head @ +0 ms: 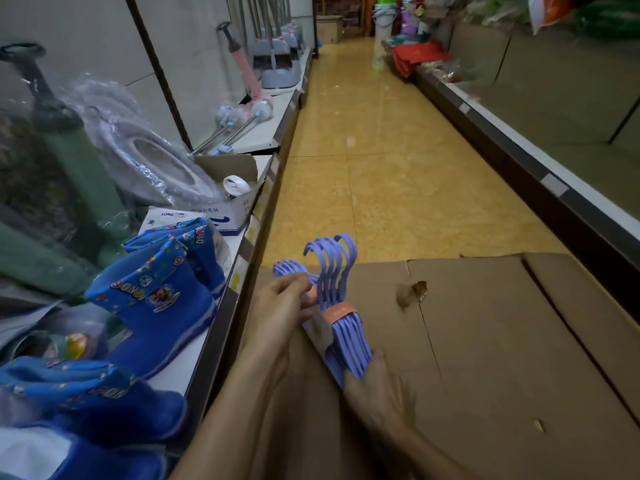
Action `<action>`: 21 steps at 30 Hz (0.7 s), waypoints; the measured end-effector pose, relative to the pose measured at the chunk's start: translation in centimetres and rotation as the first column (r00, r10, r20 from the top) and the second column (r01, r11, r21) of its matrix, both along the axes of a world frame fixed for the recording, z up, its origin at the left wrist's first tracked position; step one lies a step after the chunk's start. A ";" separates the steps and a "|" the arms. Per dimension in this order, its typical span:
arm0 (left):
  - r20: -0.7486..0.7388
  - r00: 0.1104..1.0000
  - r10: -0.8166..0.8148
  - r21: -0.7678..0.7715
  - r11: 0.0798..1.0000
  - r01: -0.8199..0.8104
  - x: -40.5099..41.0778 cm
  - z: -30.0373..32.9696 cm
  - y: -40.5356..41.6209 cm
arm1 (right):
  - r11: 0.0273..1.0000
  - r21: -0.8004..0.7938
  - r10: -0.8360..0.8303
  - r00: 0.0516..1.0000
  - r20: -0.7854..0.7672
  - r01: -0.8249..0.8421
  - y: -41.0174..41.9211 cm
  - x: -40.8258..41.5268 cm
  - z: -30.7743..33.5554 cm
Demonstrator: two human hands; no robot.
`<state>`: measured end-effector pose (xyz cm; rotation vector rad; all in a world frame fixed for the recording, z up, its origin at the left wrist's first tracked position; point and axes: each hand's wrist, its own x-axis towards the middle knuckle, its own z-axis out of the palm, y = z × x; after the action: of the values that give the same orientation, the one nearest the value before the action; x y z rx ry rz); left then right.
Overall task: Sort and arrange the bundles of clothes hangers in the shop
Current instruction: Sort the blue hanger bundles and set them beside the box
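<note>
Down over a flattened cardboard box [485, 341], both hands are busy with purple clothes hangers. Two bundles show: the nearer bundle [346, 327] is wrapped in a pinkish paper band [341, 312], its hooks pointing up and away towards the aisle; a second bundle [289, 268] lies just behind and to the left, only its hooks and a little of its band in sight. The left hand [277, 306] has its fingers curled, thumb and fingertips pinching at the neck of the second bundle, right beside the band of the first. The right hand [379, 386] grips the lower end of the banded bundle, its thumb lying along the outer hanger while its fingers wrap underneath, mostly hidden. Both bundles sit just above the cardboard; whether they touch it I cannot tell. To the left, a shop shelf [214, 327] carries blue children's boots [156, 299] and a small white carton [228, 209]. A yellow tiled floor [363, 140] runs ahead.
</note>
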<state>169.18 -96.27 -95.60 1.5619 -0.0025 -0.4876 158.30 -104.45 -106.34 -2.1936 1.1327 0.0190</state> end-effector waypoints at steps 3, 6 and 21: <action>-0.024 0.998 0.064 0.008 0.998 -0.064 -1.1 -0.4 0.2 | 0.992 0.116 -0.054 0.994 0.095 0.043 -1.1 -0.6 1.8; -0.099 0.990 0.102 0.036 0.994 -0.098 -2.4 0.1 1.2 | 0.969 0.241 -0.109 0.967 0.231 0.052 -1.1 -1.3 4.8; -0.148 0.941 0.304 -0.218 0.918 -0.331 0.5 26.5 4.5 | 0.819 0.434 0.139 0.863 0.486 -0.376 -2.2 -5.7 31.9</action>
<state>169.71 -91.77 -69.12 1.2639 0.2663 -0.3022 152.59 -106.63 -74.47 -1.7244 0.4817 -0.0409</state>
